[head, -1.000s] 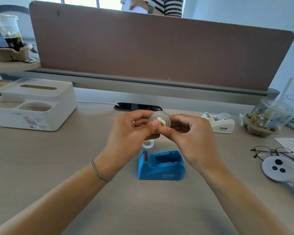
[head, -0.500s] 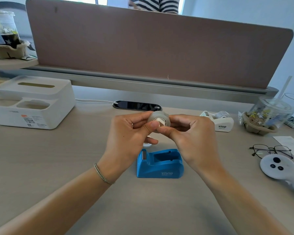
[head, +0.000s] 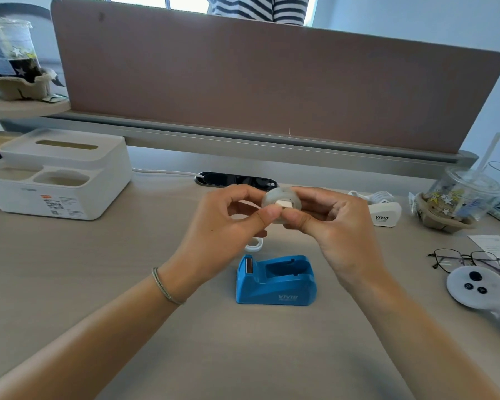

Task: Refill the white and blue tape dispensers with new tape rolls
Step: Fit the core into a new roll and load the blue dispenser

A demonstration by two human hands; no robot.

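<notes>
Both forearms are reaching in over the desk and meeting above the blue tape dispenser, whose roll bay is sitting empty. The left hand is curling loosely, thumb tip pressing the face of the tape roll. The right hand is gripping that roll from the other side between thumb and fingers. The white tape dispenser is standing beyond the blue one, just past the right hand, and a small white ring is lying just behind the blue dispenser.
</notes>
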